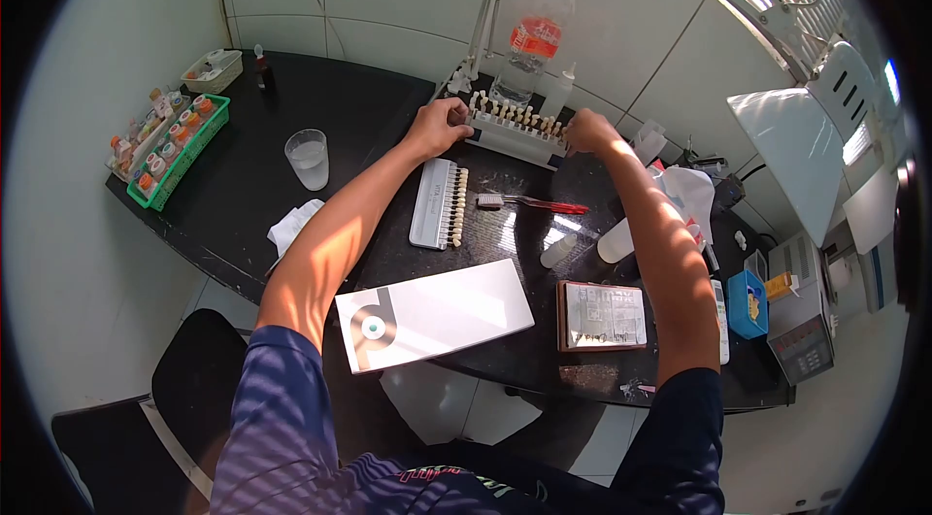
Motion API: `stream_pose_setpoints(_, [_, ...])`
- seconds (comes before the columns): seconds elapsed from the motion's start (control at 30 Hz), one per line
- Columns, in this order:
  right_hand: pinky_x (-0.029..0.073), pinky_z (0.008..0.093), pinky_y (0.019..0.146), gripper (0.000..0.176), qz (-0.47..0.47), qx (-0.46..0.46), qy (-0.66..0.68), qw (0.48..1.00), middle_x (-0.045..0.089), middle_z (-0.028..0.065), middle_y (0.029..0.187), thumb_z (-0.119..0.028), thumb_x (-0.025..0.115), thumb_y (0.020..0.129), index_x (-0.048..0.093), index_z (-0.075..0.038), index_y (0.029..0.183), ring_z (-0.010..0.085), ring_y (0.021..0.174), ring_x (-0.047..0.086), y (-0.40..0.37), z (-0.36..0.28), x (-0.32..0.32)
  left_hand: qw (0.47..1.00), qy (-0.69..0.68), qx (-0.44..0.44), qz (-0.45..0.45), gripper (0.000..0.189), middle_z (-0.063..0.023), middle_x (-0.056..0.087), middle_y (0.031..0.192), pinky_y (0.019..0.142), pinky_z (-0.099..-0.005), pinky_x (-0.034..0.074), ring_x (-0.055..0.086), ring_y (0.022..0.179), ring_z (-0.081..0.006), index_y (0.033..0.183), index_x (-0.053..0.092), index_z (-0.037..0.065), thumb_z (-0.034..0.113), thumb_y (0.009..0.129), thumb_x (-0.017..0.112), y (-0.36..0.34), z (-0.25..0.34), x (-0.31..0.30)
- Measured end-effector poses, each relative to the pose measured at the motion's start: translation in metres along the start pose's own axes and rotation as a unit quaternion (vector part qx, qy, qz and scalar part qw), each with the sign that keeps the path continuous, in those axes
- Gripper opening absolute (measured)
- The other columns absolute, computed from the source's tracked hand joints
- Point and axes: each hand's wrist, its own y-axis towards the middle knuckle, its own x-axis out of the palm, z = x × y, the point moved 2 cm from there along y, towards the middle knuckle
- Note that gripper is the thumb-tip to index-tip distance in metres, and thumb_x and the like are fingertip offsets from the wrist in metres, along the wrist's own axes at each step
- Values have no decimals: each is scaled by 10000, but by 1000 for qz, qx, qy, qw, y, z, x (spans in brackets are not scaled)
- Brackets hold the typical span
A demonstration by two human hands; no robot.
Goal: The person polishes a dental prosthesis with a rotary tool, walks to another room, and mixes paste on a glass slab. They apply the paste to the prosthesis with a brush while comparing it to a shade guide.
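A long shade guide rack (515,140) with a row of tooth-shaped tabs stands at the back of the black table. My left hand (442,130) closes its fingers on the rack's left end. At the right end my right hand (588,132) has its fingers bent around the rack's edge. Nearer to me lies a second shade guide (439,204), silver, with tabs along its right side. A toothbrush (532,203) with a red handle lies to its right. The white box (437,313) with a round logo rests at the front edge.
Behind the rack stands a large plastic bottle (537,34). A glass (309,161), a tissue (291,226) and a green basket (189,151) are to the left. On the right are a notebook (604,316), a white bottle (615,241), a blue basket (747,304) and a lamp (791,146).
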Motion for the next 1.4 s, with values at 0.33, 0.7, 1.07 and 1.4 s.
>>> stream_pose_setpoints(0.33, [531, 442, 853, 664, 132, -39, 53, 989, 662, 240, 1119, -366, 846, 669, 606, -32, 1191, 362, 1033, 663, -10, 8, 65, 986, -119, -112, 12, 244, -57, 682, 901, 713, -260, 567, 656, 804, -118, 1047, 631, -21, 88, 858, 740, 4, -14, 4])
stream_pose_setpoints(0.7, [510, 448, 920, 722, 65, -112, -6, 992, 680, 181, 1138, -451, 879, 623, 653, -67, 1191, 351, 1109, 635, -24, 0, 49, 962, -232, -99, -100, 565, -160, 623, 1098, 906, -319, 574, 642, 1025, -231, 1285, 440, -46, -32, 807, 742, -7, -10, -3])
stream_pose_setpoints(1.07, [540, 353, 665, 375, 37, -217, -45, 975, 706, 126, 733, -351, 798, 729, 750, -16, 890, 252, 684, 687, -23, -6, 42, 903, -368, -208, -71, 635, -150, 612, 1125, 861, -312, 600, 656, 986, -224, 1331, 384, -6, -135, 785, 682, -1, -12, -1])
stream_pose_setpoints(1.4, [539, 342, 754, 366, -52, -230, -3, 972, 734, 112, 779, -346, 781, 736, 750, 0, 852, 229, 766, 706, -19, -5, 31, 897, -363, -243, -60, 671, -140, 597, 1130, 861, -305, 600, 649, 972, -215, 1359, 355, 7, -137, 783, 668, -2, -5, 1])
